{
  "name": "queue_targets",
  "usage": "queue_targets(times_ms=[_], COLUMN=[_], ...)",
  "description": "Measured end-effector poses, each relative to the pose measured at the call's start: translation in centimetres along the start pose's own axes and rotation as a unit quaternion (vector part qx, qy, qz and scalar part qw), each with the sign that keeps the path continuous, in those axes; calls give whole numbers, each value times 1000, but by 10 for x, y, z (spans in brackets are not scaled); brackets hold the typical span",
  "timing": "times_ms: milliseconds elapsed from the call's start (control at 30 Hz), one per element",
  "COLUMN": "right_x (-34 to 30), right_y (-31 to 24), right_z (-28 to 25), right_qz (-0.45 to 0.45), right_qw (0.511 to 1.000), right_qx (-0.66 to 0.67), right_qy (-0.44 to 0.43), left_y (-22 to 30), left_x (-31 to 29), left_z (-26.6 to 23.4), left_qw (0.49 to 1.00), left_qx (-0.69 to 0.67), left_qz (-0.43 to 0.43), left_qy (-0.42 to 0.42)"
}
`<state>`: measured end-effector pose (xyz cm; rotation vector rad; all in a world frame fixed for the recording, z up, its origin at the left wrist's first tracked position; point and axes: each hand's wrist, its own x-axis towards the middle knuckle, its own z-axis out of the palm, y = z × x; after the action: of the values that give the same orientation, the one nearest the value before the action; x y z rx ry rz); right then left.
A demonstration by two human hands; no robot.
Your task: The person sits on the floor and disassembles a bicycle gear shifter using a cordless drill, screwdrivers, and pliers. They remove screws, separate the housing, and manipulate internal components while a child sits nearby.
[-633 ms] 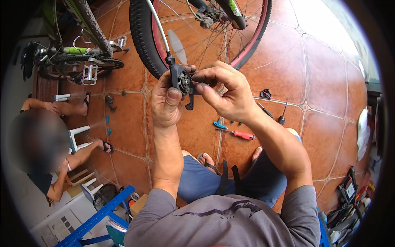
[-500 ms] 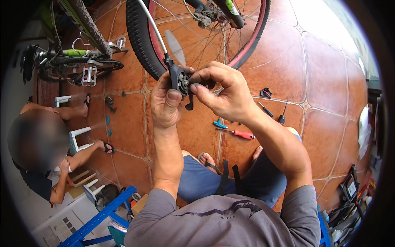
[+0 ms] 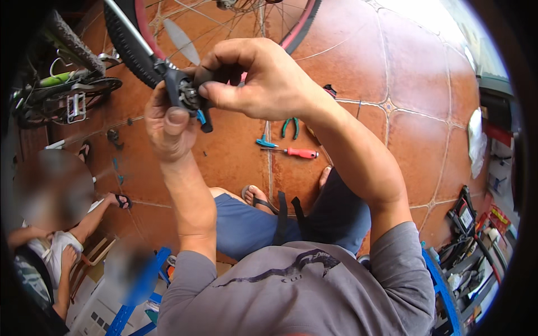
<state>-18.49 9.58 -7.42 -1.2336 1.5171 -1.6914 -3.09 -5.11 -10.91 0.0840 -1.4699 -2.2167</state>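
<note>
My left hand [image 3: 171, 129] is closed around a black bicycle gear shifter [image 3: 178, 89], thumb along its near side. The shifter's inner mechanism shows on the side toward my right hand, and a small lever hangs below. From its upper end a pale cable housing [image 3: 130, 25] runs up past the bicycle wheel [image 3: 124, 40]. My right hand [image 3: 255, 78] has thumb and fingers pinched together right at the exposed mechanism. Whatever sits between those fingertips is hidden.
On the tiled floor lie a red-handled screwdriver [image 3: 302, 153], a blue T-handle key [image 3: 267, 143] and green-handled pliers [image 3: 290, 128]. Another bicycle [image 3: 67, 95] stands at left, above a seated person [image 3: 73, 246]. Assorted gear [image 3: 476, 241] is piled at lower right.
The whole view has shifted, so hands, shifter and wheel sit farther left and higher. The pliers have come into sight. My grip on the shifter and the right-hand pinch stay much the same.
</note>
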Motion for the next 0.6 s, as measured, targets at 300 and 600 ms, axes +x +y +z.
queue_targets(times_ms=[300,600], right_x=[-91,-188], right_y=[206,274], right_z=[-9,94], right_qz=[498,563], right_qw=[849,718], right_qx=[-176,-389], right_qy=[27,127], left_y=[8,-3], left_x=[0,-4], left_z=[-6,2], left_qw=[996,971], left_qx=[-68,-238], left_qz=[-51,-30], left_qy=[-25,-17])
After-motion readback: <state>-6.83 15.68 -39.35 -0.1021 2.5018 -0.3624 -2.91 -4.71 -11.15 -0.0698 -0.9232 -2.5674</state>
